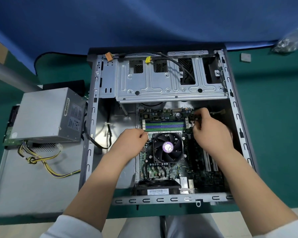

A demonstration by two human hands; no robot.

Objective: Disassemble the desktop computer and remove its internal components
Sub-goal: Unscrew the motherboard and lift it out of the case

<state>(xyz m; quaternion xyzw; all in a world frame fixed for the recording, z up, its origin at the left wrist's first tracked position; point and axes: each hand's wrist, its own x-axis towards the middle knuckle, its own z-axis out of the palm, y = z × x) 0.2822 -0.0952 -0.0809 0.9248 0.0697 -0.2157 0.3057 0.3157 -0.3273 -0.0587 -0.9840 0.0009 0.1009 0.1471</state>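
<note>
The open desktop case (237,115) lies flat on the green table. Inside it, the motherboard (194,170) carries green and blue memory slots (165,124) and a black CPU fan (168,147) with a purple label. A memory module (163,131) sits in the slot nearest the fan. My left hand (131,143) pinches its left end with curled fingers. At the slots' right end, the curled fingers of my right hand (212,131) pinch the module's other end; the exact contact is hidden.
A metal drive cage (162,86) with black cables over it fills the far half of the case. The removed power supply (46,114) with its yellow and black wires (41,160) rests on a grey side panel (33,189) at the left. A small chip (245,57) and a plastic bag (289,41) lie far right.
</note>
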